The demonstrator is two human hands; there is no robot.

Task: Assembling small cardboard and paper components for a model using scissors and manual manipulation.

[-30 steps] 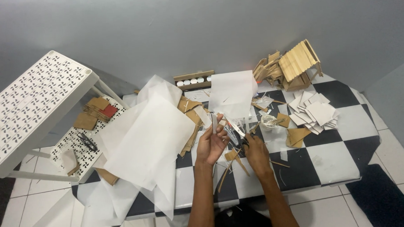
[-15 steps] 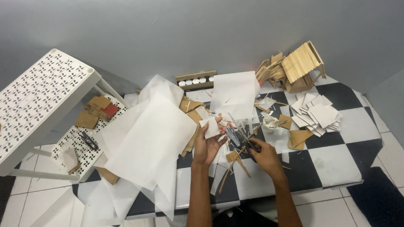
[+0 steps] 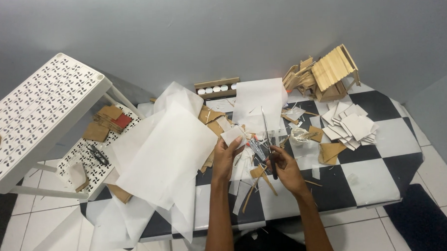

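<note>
Paper square (image 3: 232, 136) pinched by left hand (image 3: 224, 157) – right hand (image 3: 287, 169) clasps scissors (image 3: 268, 141), blades apart.

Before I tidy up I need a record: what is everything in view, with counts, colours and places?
Checkered table: one, black and white, centre.
Large paper sheets: several, white, table's left side.
Paper sheet: one, white, far edge.
Small paper squares: a pile, white, right.
Stick house: one, tan, far right corner.
Perforated shelf: one, white, left.
Cardboard scraps: several, brown, lower shelf.
Left hand: holds small white paper piece.
Right hand: holds scissors.
</note>
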